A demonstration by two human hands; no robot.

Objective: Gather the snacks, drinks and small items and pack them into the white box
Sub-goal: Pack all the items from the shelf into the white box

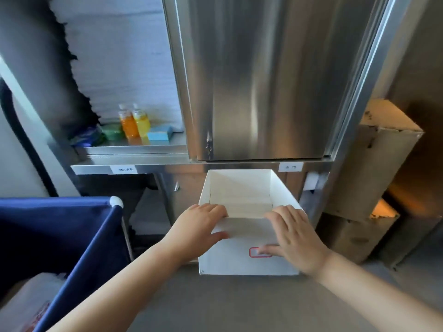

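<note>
The white box (239,190) stands open and empty on a grey surface below the steel cabinet. My left hand (196,228) grips its near rim at the left, fingers over the edge and thumb on the front wall. My right hand (294,236) grips the near rim at the right, thumb pressed by a red-outlined label (254,252). On the open steel shelf at upper left stand an orange drink bottle (128,122) and a yellow drink bottle (141,121), with a light blue flat pack (160,133), a green round item (112,131) and a dark blue packet (87,137).
A shut steel cabinet door (263,80) fills the upper middle. A blue fabric cart (60,226) stands at the left with a pale container inside. Worn cardboard boxes (374,164) are stacked at the right. White labels sit on the shelf edge (124,169).
</note>
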